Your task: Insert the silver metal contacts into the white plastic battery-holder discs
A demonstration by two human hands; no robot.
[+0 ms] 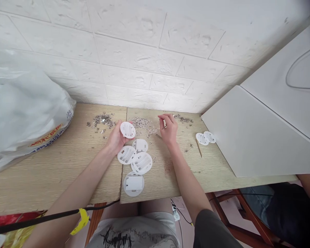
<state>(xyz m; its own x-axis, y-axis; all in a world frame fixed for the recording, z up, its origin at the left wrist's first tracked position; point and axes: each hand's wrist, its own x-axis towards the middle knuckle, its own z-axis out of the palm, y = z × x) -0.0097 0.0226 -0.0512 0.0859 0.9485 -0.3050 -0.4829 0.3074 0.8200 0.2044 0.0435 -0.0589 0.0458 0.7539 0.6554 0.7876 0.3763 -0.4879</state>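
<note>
A round white plastic case (127, 130) with slots inside is held in my left hand (116, 138), above the table. My right hand (168, 128) is raised to its right, thumb and fingers pinched together; what they hold is too small to name. Between the hands lies a pile of small metal pieces (141, 123). Several more round white cases (141, 163) overlap on the table below my left hand, some with slots up and some with the flat box side up. A thin dark stick (158, 137) lies beside my right hand.
Two metal heaps (103, 120) (183, 119) flank the hands. Near the white panel (237, 137) at right are two white cases (202, 138) and a wooden stick (199, 149). A plastic bag (28, 110) fills the left. A cable (54, 214) crosses lower left. Another person (286, 210) sits at right.
</note>
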